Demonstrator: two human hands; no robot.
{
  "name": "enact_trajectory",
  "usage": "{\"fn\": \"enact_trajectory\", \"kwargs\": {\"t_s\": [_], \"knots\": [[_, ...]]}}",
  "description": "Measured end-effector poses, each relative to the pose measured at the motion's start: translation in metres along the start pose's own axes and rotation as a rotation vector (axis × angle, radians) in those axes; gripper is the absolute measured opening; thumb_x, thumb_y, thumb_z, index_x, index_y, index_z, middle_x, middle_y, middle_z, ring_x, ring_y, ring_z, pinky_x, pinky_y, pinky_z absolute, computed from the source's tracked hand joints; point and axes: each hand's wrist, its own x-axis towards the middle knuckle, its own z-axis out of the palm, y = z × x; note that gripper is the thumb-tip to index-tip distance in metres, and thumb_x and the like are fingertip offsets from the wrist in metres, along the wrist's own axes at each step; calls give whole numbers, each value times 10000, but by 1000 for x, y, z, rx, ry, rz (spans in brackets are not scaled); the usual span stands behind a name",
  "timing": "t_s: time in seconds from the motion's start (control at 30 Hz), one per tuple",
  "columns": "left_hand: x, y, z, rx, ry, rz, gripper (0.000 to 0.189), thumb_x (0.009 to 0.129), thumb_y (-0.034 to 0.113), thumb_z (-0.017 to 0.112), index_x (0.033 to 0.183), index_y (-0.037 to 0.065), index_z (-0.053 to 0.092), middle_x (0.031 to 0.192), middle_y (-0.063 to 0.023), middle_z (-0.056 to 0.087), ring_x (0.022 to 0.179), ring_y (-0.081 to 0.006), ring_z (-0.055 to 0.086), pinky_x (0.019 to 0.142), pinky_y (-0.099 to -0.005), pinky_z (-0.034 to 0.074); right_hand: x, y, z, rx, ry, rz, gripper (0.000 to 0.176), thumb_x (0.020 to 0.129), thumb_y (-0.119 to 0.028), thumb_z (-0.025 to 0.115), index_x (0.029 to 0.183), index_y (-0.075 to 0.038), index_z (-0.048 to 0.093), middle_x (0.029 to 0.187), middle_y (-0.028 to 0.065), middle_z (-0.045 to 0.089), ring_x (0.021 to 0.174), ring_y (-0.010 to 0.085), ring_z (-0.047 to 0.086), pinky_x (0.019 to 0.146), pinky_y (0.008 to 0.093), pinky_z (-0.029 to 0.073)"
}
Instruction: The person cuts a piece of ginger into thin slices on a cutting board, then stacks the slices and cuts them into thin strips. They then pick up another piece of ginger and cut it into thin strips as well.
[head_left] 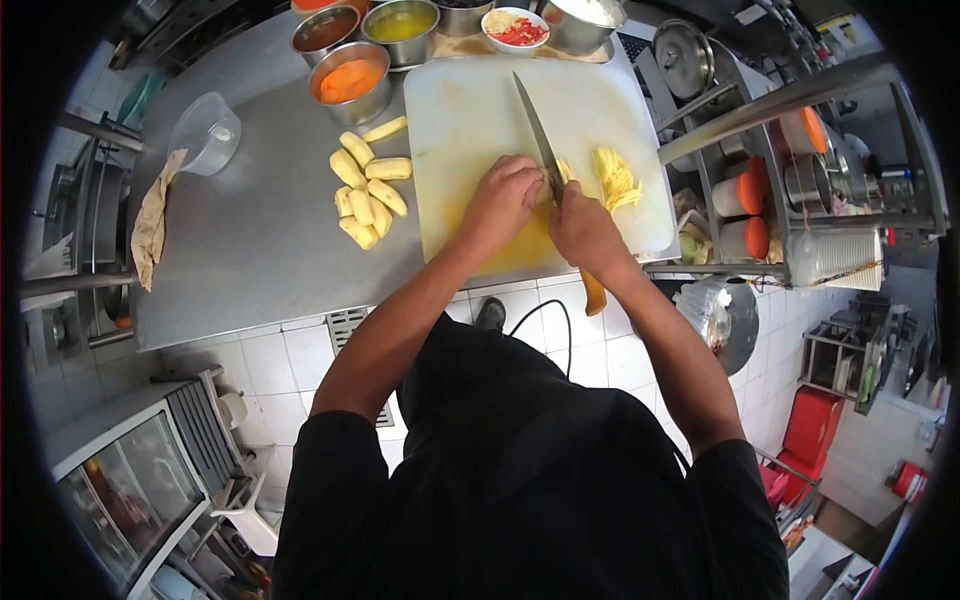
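Observation:
My right hand (588, 230) is wrapped round the handle of a long kitchen knife (535, 122), its blade pointing away from me over the white cutting board (460, 120). Beside the blade, the curled fingers of my left hand (505, 203) press on a yellow piece that they mostly hide. A little yellow shows just right of the blade. Further right on the board lies a heap of thin yellow strips (616, 180). Several peeled yellow pieces (358, 190), perhaps banana or plantain, are grouped on the steel table left of the board.
Behind the board stand metal bowls, one with orange contents (350, 82), and a white bowl of chopped red and pale bits (515, 30). A clear plastic tub (207, 135) and a crumpled cloth (157, 215) are at the left. A metal rack (780, 120) borders the right.

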Motion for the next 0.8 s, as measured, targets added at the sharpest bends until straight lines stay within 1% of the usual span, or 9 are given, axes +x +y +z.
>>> {"fn": "enact_trajectory", "kwargs": {"t_s": [0.07,0.17,0.27,0.37,0.47,0.57,0.67,0.7,0.8], "knots": [[2,1,1,7,-14,1,84,865,-9,681,940,-35,709,1012,-129,682,960,-331,644,859,-405,537,4,1,-7,40,-29,22,277,955,-163,520,1043,98,492,849,352,678,855,513,685,781,565,559],[-1,1,-1,20,-17,3,81,862,-15,678,936,-34,706,1007,-128,677,958,-330,641,858,-404,536,-7,-33,-46,193,-180,166,270,953,-156,516,1037,100,491,824,350,674,802,499,694,763,548,568],[0,1,0,18,-6,16,76,855,-22,678,926,-33,703,995,-127,673,954,-329,640,850,-405,538,-4,-17,-25,173,-111,87,246,958,-139,497,1027,98,492,778,336,671,712,474,698,710,522,582],[3,-2,-1,27,8,42,72,846,-28,682,915,-33,700,989,-125,671,948,-329,638,841,-407,539,8,5,5,-10,56,-60,236,960,-134,487,1018,95,495,732,322,665,635,449,694,665,498,589],[-1,-2,3,27,3,46,72,839,-30,687,910,-29,699,986,-124,671,945,-330,638,839,-409,540,2,-15,-25,144,-110,98,254,956,-151,506,1018,95,498,793,348,670,752,490,698,737,534,576],[-2,-3,0,33,3,37,74,835,-29,691,908,-22,701,982,-124,673,945,-331,639,840,-409,540,-8,-38,-47,217,-198,196,263,957,-160,513,1019,95,502,818,358,671,802,507,694,775,547,565],[-4,-2,4,9,14,38,77,832,-30,692,907,-19,704,980,-122,675,946,-330,643,842,-407,541,6,1,7,-53,85,-62,255,968,-158,505,1013,93,505,809,346,677,738,479,704,730,526,576],[-1,-4,3,10,33,41,77,832,-31,691,907,-18,704,979,-121,676,947,-330,645,843,-407,541,10,-6,3,-28,50,-28,235,972,-143,493,1010,88,509,766,323,676,610,423,699,641,481,584],[-1,-5,3,51,3,35,83,832,-37,682,911,-23,704,982,-123,677,950,-329,646,848,-407,541,1,-20,-25,139,-115,107,228,968,-134,489,1012,89,507,768,322,674,606,412,699,634,481,581]]}}
